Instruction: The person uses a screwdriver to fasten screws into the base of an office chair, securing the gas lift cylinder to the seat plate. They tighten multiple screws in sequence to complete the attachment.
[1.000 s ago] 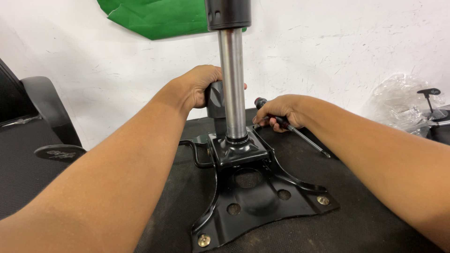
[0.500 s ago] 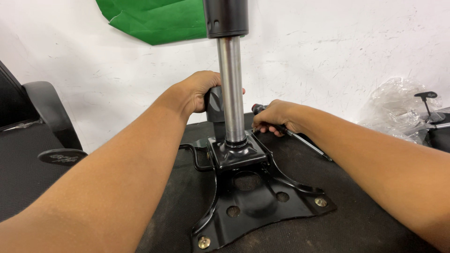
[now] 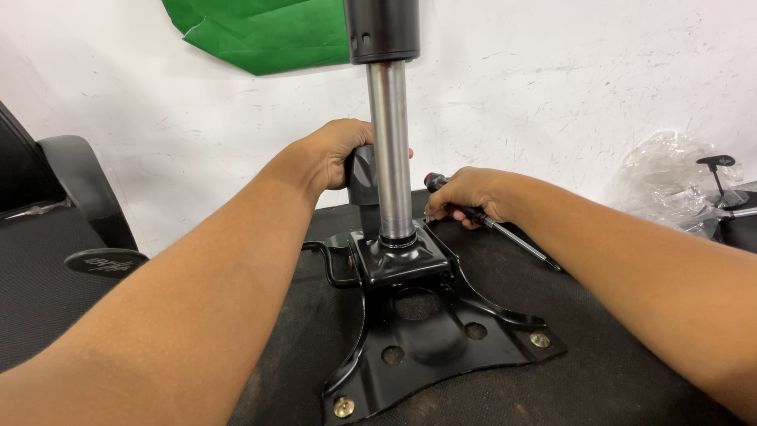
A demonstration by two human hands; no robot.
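Observation:
A black metal chair mechanism plate (image 3: pixel 430 331) lies bolted on the dark underside of a seat (image 3: pixel 599 371). A shiny gas lift cylinder (image 3: pixel 390 150) stands upright in its socket, with a black sleeve (image 3: pixel 382 28) at the top. My left hand (image 3: pixel 335 154) grips a dark grey knob (image 3: pixel 361 175) behind the cylinder. My right hand (image 3: pixel 467 196) holds a screwdriver (image 3: pixel 505 233) with a black and red handle, its shaft pointing right and toward me, fingers close to the plate's far right corner.
A black armrest (image 3: pixel 79 185) and another dark seat part (image 3: pixel 31 276) lie at the left. A green sheet (image 3: pixel 260 31) hangs on the white wall. Crumpled clear plastic (image 3: pixel 670 181) and a black T-handle tool (image 3: pixel 717 170) sit at the far right.
The view has dropped slightly since the earliest frame. Both hands keep the same grips, with my right hand shifted only a little by the plate.

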